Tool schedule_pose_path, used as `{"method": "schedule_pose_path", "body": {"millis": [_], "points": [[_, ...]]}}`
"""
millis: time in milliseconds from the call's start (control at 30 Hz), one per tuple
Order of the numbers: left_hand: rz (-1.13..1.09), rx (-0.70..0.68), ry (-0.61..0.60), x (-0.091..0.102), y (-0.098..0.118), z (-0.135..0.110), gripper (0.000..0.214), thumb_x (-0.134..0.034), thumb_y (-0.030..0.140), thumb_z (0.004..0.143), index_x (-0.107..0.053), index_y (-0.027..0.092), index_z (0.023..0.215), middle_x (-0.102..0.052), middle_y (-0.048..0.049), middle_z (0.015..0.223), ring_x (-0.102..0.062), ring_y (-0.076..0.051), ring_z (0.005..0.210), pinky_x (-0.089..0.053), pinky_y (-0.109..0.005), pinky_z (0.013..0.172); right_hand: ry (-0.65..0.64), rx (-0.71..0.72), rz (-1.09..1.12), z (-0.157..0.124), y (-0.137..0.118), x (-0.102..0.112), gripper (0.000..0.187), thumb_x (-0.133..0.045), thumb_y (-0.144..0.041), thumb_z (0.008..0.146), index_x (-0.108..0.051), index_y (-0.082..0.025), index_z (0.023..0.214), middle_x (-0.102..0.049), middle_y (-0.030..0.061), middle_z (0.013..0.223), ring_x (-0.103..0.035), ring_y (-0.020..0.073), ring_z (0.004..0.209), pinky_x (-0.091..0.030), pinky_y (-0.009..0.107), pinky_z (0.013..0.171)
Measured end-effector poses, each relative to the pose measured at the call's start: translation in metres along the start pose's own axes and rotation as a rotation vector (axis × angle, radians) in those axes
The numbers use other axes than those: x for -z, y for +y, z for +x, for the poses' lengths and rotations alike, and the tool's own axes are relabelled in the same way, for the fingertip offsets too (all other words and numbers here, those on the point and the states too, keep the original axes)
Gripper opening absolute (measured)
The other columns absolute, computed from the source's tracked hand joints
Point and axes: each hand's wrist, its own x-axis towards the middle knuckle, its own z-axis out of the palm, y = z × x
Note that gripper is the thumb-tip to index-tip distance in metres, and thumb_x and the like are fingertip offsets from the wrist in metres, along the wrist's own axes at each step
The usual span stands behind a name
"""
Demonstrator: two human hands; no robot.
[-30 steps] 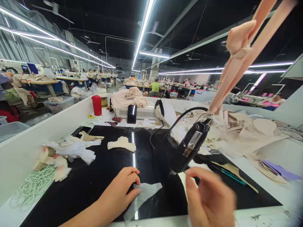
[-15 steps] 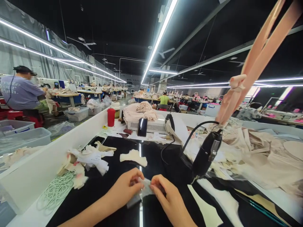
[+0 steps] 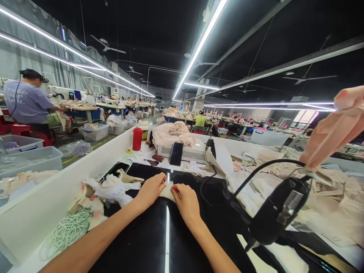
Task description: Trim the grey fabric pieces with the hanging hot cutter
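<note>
My left hand (image 3: pixel 152 188) and my right hand (image 3: pixel 186 201) are over the middle of a glossy black work surface (image 3: pixel 136 237). Between them lies a small cream fabric piece (image 3: pixel 167 192), partly covered by my fingers. Both hands have thumb and fingers drawn together at its edges, left hand on the left end and right hand on the right. Whether a thin translucent sheet lies on the cream piece, I cannot make out. A black handheld tool (image 3: pixel 280 208) with a cord hangs at the right from a pink fabric strap (image 3: pixel 331 131).
White and beige scraps (image 3: pixel 112 191) and a tangle of pale green cord (image 3: pixel 69 229) are at the left. A phone (image 3: pixel 176 153) leans on a white vented box (image 3: pixel 165 151), near a red container (image 3: pixel 137 139). Beige garments (image 3: pixel 338 193) pile up at the right. A co-worker (image 3: pixel 28 98) sits far left.
Both hands have moved forward, away from me, from holding a thin translucent sheet nearer my body to the cream fabric piece. The hanging tool appears larger and further right.
</note>
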Motion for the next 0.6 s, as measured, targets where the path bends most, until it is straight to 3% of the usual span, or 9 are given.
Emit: {"method": "schedule_pose_path", "body": {"millis": [67, 167, 233, 300, 367, 467, 500, 567, 600], "points": [[0.093, -0.034, -0.011, -0.003, -0.001, -0.001, 0.028, -0.065, 0.036, 0.101, -0.065, 0.018, 0.123, -0.066, -0.0079, 0.124, -0.068, -0.025, 0.105, -0.059, -0.043, 0.089, -0.018, -0.002, -0.037, 0.003, 0.000, -0.005, 0.023, -0.066, -0.034, 0.100, -0.067, -0.017, 0.114, -0.070, 0.0060, 0.114, -0.070, 0.0205, 0.097, -0.059, 0.042, 0.087], [0.208, -0.087, -0.026, -0.008, -0.006, -0.002, 0.029, -0.066, 0.035, 0.101, -0.064, 0.018, 0.124, -0.065, -0.0082, 0.126, -0.067, -0.025, 0.108, -0.058, -0.044, 0.091, -0.021, 0.005, -0.056, 0.001, -0.007, -0.003, 0.014, -0.066, -0.028, 0.099, -0.069, -0.017, 0.108, -0.071, 0.0059, 0.112, -0.069, 0.0223, 0.101, -0.057, 0.044, 0.091], [0.262, -0.116, -0.029, -0.009, -0.011, 0.000, 0.025, -0.064, 0.035, 0.102, -0.066, 0.018, 0.119, -0.067, -0.0079, 0.123, -0.067, -0.024, 0.105, -0.057, -0.044, 0.092, -0.007, 0.028, -0.044, -0.007, -0.016, 0.006, 0.008, -0.067, -0.018, 0.097, -0.071, -0.017, 0.103, -0.072, 0.0079, 0.112, -0.066, 0.0259, 0.108, -0.052, 0.045, 0.095], [0.291, -0.150, -0.021, -0.008, -0.015, 0.002, 0.016, -0.063, 0.028, 0.101, -0.068, 0.015, 0.108, -0.068, -0.0070, 0.112, -0.066, -0.024, 0.103, -0.054, -0.047, 0.093, -0.007, 0.074, -0.009, -0.024, -0.027, 0.020, 0.014, -0.069, -0.018, 0.094, -0.072, -0.021, 0.107, -0.072, 0.0078, 0.118, -0.063, 0.0267, 0.113, -0.049, 0.043, 0.097], [0.300, -0.190, 0.006, -0.006, -0.016, 0.003, 0.018, -0.053, 0.021, 0.100, -0.070, 0.016, 0.102, -0.068, -0.0106, 0.113, -0.063, -0.029, 0.106, -0.050, -0.050, 0.096, -0.044, 0.141, 0.045, -0.049, -0.035, 0.037, 0.013, -0.072, -0.022, 0.094, -0.073, -0.027, 0.106, -0.075, 0.0007, 0.111, -0.066, 0.0213, 0.108, -0.048, 0.035, 0.096], [0.281, -0.257, 0.020, -0.002, -0.010, -0.005, 0.025, -0.046, 0.027, 0.099, -0.070, 0.020, 0.103, -0.068, -0.0102, 0.114, -0.062, -0.030, 0.105, -0.048, -0.049, 0.098, -0.118, 0.207, 0.147, -0.102, -0.035, 0.064, 0.009, -0.068, -0.025, 0.096, -0.074, -0.032, 0.097, -0.077, -0.0074, 0.094, -0.070, 0.0133, 0.093, -0.050, 0.025, 0.088], [0.271, -0.278, 0.016, -0.002, -0.005, -0.010, 0.027, -0.044, 0.030, 0.100, -0.070, 0.021, 0.103, -0.069, -0.0097, 0.113, -0.062, -0.029, 0.104, -0.048, -0.048, 0.097, -0.159, 0.218, 0.248, -0.121, -0.030, 0.073, 0.011, -0.067, -0.025, 0.096, -0.076, -0.030, 0.093, -0.078, -0.0059, 0.090, -0.071, 0.0138, 0.087, -0.050, 0.024, 0.085], [0.251, -0.316, -0.008, -0.004, 0.006, -0.022, 0.031, -0.042, 0.034, 0.102, -0.070, 0.021, 0.104, -0.069, -0.0084, 0.110, -0.064, -0.028, 0.102, -0.048, -0.045, 0.096, -0.265, 0.133, 0.337, -0.156, -0.009, 0.091, 0.011, -0.070, -0.026, 0.093, -0.077, -0.027, 0.085, -0.078, -0.0041, 0.080, -0.072, 0.0147, 0.077, -0.051, 0.023, 0.075], [0.240, -0.335, -0.027, -0.006, 0.013, -0.030, 0.032, -0.041, 0.035, 0.102, -0.070, 0.021, 0.105, -0.069, -0.0077, 0.109, -0.065, -0.027, 0.101, -0.049, -0.043, 0.095, -0.254, 0.043, 0.332, -0.172, 0.005, 0.100, 0.011, -0.071, -0.026, 0.091, -0.078, -0.027, 0.082, -0.077, -0.0032, 0.076, -0.072, 0.0155, 0.075, -0.051, 0.022, 0.069]]}}
